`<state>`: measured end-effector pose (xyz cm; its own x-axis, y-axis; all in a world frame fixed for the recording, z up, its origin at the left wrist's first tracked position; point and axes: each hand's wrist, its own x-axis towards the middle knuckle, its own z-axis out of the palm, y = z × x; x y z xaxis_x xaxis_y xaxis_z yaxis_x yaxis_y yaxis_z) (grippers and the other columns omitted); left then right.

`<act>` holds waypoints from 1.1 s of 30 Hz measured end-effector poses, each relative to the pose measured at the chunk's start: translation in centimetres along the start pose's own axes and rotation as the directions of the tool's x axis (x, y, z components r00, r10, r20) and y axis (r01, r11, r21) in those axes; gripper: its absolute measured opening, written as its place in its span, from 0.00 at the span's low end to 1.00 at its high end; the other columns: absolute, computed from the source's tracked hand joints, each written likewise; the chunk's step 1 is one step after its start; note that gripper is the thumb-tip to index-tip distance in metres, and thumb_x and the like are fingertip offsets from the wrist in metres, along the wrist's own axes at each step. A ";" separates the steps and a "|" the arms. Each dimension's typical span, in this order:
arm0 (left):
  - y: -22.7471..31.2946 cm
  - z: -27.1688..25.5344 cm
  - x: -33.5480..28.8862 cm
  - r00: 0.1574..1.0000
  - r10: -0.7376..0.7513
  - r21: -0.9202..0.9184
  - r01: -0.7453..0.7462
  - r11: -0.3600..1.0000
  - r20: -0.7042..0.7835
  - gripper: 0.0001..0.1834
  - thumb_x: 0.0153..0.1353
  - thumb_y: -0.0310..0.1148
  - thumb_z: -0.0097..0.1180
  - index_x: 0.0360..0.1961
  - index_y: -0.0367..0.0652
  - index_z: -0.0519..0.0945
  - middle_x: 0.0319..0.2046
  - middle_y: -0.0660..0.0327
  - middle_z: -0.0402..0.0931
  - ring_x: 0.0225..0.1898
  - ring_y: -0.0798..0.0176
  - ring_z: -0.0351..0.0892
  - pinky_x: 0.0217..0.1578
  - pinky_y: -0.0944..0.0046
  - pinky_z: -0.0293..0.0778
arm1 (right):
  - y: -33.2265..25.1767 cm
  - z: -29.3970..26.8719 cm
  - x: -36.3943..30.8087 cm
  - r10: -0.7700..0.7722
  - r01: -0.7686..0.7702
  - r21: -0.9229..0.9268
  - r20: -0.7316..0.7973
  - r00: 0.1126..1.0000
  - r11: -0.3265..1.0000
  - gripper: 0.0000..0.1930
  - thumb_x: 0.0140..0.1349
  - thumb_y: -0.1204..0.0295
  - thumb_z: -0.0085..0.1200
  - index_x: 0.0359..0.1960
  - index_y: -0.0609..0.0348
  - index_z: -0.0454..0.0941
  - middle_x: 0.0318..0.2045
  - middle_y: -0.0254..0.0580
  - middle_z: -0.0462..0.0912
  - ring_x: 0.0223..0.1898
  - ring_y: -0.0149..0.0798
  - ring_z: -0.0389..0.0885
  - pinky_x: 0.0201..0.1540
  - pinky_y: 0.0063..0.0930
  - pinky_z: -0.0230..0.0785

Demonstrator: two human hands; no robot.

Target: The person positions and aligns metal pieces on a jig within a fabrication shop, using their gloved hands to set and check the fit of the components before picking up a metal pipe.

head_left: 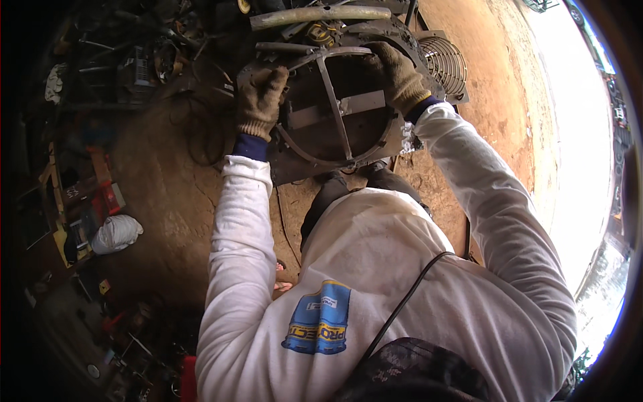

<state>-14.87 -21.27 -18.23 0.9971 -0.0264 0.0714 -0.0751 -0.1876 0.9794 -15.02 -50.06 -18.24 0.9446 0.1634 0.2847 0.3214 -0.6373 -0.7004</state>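
Crossbarred metal ring (333, 94) over a dark metal bench top (288, 165). I see the right gloved hand (400, 75) grasping its upper-right rim; the left gloved hand (262, 100) curls at the left rim, its fingers hidden, so I cannot tell whether it grips. Beyond lies a long metal tube (320, 16); at right, a wire fan guard (444, 65). An uneven hold could, I judge, tilt the ring or let it slip.
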 end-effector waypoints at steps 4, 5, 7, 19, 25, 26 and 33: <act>0.0 -0.1 0.1 1.000 -0.011 0.032 0.012 0.999 -0.011 0.24 0.62 0.53 0.62 0.26 0.40 0.80 0.19 0.67 0.75 0.21 0.72 0.71 0.25 0.67 0.66 | 0.5 -1.6 1.0 -0.194 0.208 -0.190 0.091 0.977 0.960 0.19 0.68 0.58 0.50 0.52 0.58 0.75 0.45 0.54 0.81 0.50 0.58 0.78 0.52 0.44 0.72; -0.2 -0.3 0.0 1.000 -0.002 0.059 0.003 0.998 -0.015 0.24 0.62 0.53 0.61 0.27 0.40 0.81 0.20 0.66 0.76 0.22 0.71 0.72 0.26 0.66 0.68 | 0.3 -2.2 1.4 -0.264 0.296 -0.262 0.149 0.953 0.919 0.19 0.68 0.58 0.49 0.52 0.58 0.75 0.46 0.53 0.81 0.50 0.57 0.79 0.52 0.44 0.72; -0.9 -1.0 0.1 0.998 0.056 0.140 -0.054 0.989 -0.007 0.24 0.62 0.53 0.61 0.30 0.38 0.82 0.24 0.63 0.79 0.27 0.68 0.76 0.32 0.64 0.70 | -1.2 -3.0 3.0 -0.405 0.417 -0.110 0.113 0.907 0.902 0.20 0.70 0.57 0.47 0.53 0.59 0.76 0.46 0.52 0.82 0.49 0.56 0.80 0.51 0.42 0.73; -0.1 0.2 0.1 0.991 0.101 0.114 -0.091 0.989 -0.087 0.25 0.62 0.52 0.61 0.34 0.36 0.84 0.29 0.60 0.82 0.34 0.66 0.78 0.40 0.64 0.72 | -5.5 -0.3 5.0 0.081 -0.074 -0.055 0.119 0.990 0.996 0.21 0.71 0.52 0.46 0.43 0.56 0.83 0.36 0.52 0.84 0.41 0.56 0.81 0.43 0.40 0.73; 0.7 -0.4 -0.3 0.999 -0.030 0.122 0.031 0.992 -0.012 0.25 0.62 0.53 0.61 0.24 0.38 0.79 0.20 0.68 0.75 0.27 0.71 0.71 0.32 0.65 0.68 | -5.8 -0.7 5.0 0.116 -0.116 -0.007 0.180 0.977 0.993 0.21 0.71 0.54 0.47 0.39 0.59 0.83 0.33 0.52 0.83 0.38 0.56 0.81 0.41 0.41 0.72; 0.6 -0.5 -0.2 1.000 -0.024 0.138 0.025 0.990 -0.010 0.26 0.62 0.53 0.61 0.23 0.39 0.78 0.19 0.69 0.74 0.26 0.72 0.70 0.31 0.65 0.67 | -5.6 -0.7 5.2 0.100 -0.101 -0.008 0.180 0.979 0.995 0.22 0.70 0.52 0.45 0.39 0.57 0.83 0.33 0.53 0.83 0.39 0.57 0.81 0.42 0.43 0.72; 1.0 -0.5 -0.2 0.997 -0.067 0.097 0.064 0.993 0.025 0.26 0.61 0.55 0.62 0.24 0.40 0.79 0.19 0.71 0.71 0.25 0.74 0.67 0.28 0.66 0.64 | -4.4 -0.2 5.1 0.093 -0.099 0.023 0.189 0.978 0.995 0.23 0.70 0.50 0.41 0.38 0.53 0.82 0.32 0.53 0.83 0.39 0.59 0.80 0.42 0.48 0.71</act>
<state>-15.11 -20.92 -17.14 0.9993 -0.0386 0.0013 -0.0122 -0.2828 0.9591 -11.65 -46.53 -13.57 0.9659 0.2431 0.0893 0.2277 -0.6327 -0.7402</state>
